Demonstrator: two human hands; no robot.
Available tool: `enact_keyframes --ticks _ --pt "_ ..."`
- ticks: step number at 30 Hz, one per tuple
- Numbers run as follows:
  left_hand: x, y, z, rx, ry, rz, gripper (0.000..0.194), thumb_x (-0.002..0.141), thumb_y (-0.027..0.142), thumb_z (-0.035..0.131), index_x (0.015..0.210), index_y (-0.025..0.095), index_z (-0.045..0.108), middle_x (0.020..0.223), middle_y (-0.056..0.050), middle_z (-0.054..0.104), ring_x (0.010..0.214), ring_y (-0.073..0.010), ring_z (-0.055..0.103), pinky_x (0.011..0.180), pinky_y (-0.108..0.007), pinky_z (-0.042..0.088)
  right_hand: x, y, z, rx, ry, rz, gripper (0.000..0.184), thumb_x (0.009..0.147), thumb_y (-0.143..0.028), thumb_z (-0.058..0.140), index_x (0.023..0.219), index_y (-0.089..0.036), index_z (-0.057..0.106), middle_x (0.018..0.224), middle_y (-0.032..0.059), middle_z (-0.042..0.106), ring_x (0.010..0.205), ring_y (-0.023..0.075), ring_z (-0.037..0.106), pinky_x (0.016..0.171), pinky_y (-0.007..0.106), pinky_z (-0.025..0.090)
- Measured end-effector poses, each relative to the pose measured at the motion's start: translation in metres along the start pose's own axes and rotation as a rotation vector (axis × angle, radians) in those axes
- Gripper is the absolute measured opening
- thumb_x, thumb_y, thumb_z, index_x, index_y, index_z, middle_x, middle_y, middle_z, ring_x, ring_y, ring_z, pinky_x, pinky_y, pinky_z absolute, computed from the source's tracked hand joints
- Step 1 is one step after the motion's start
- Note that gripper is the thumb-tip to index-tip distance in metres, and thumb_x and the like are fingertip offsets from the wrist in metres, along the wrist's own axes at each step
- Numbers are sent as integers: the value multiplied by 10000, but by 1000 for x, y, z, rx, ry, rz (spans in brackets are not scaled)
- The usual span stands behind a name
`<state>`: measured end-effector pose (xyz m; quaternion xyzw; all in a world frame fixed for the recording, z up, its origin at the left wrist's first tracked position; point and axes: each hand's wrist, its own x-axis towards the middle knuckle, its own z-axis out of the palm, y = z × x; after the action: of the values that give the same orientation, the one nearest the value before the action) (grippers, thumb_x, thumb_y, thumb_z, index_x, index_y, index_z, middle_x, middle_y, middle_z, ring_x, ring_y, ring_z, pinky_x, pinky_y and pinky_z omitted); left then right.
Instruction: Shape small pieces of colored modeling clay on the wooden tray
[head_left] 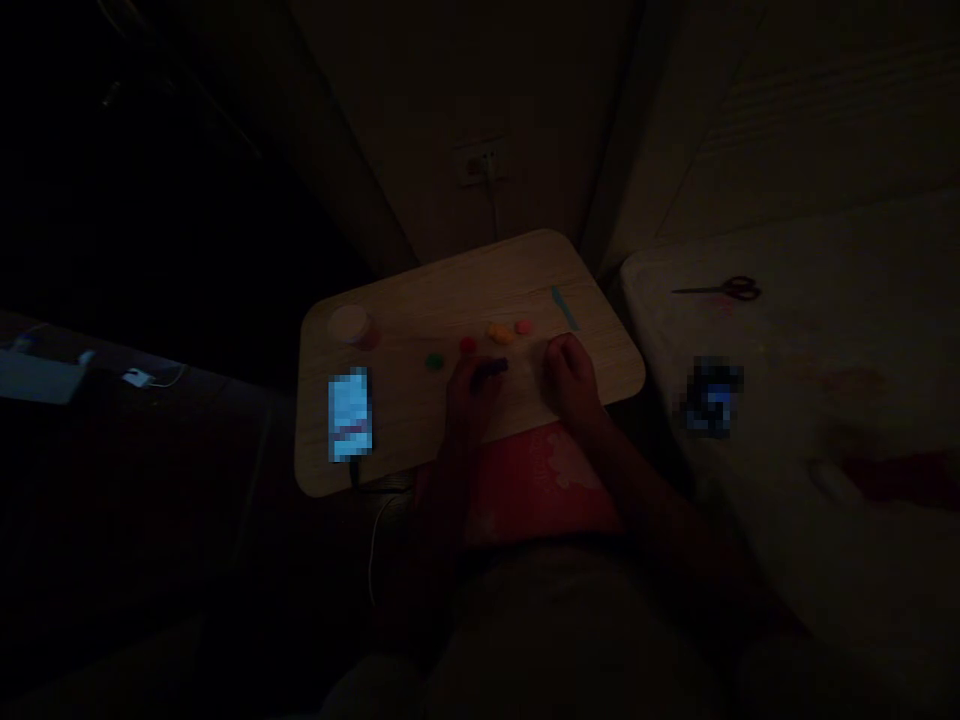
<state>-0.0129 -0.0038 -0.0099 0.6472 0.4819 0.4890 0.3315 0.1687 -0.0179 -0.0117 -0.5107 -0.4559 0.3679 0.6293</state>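
Observation:
The light is very dim. My left hand point(471, 392) is closed around a dark purple lump point(495, 367) that looks like modelling clay, just above the small wooden table point(405, 415). To its right, my right hand point(571, 375) has its fingers curled in; what they hold, if anything, is hidden. Beyond my hands lie a green lump point(435, 361), a red lump point(468, 345), a yellow-orange lump point(499, 333) and a pink lump point(523, 327). A flat teal strip, like a plastic clay knife point(565, 308), rests past my right hand.
On the table's left stand a pale-lidded tub point(350, 325) and a lit phone point(350, 415) with a cable. Red patterned cloth point(517, 490) covers my lap area. At right, another pale surface point(810, 320) bears scissors point(739, 289) and a blurred-out object point(712, 397). A wall socket point(480, 163) is behind.

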Motion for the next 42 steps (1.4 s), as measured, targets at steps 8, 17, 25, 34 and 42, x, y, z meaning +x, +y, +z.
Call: enact_keyframes --ticks 8,17,25,34,42 --pt "1 -1 -1 -36 -30 -21 232 891 413 687 1019 220 670 1013 -65 734 940 -221 688 884 -349 573 1 0 2 55 -12 36 229 887 -464 727 944 -243 743 803 16 688 635 153 603 586 290 501" --pt "0 0 0 -56 -62 -75 203 878 331 678 1042 211 675 1022 -54 745 953 -215 701 880 -331 577 0 -1 5 129 17 117 205 811 -375 779 962 -239 802 887 45 786 715 184 701 665 317 572" --pt "0 2 0 -46 -50 -108 191 863 305 686 1024 203 675 994 -46 742 931 -207 694 859 -311 566 0 -3 3 69 27 84 221 865 -426 735 820 -209 737 681 -1 664 587 140 576 561 267 465" --pt "0 5 -1 -52 -57 -98 184 870 286 696 1032 202 671 1014 -51 749 957 -213 707 881 -312 568 0 -1 0 82 6 31 486 989 -600 594 677 -232 533 611 -24 485 551 133 421 529 284 342" --pt "0 2 -1 -52 -63 -98 198 867 310 688 1034 205 672 1011 -47 737 940 -208 694 873 -310 559 0 -5 1 56 -41 8 548 999 -696 520 691 -248 448 624 -27 433 572 143 394 531 290 335"
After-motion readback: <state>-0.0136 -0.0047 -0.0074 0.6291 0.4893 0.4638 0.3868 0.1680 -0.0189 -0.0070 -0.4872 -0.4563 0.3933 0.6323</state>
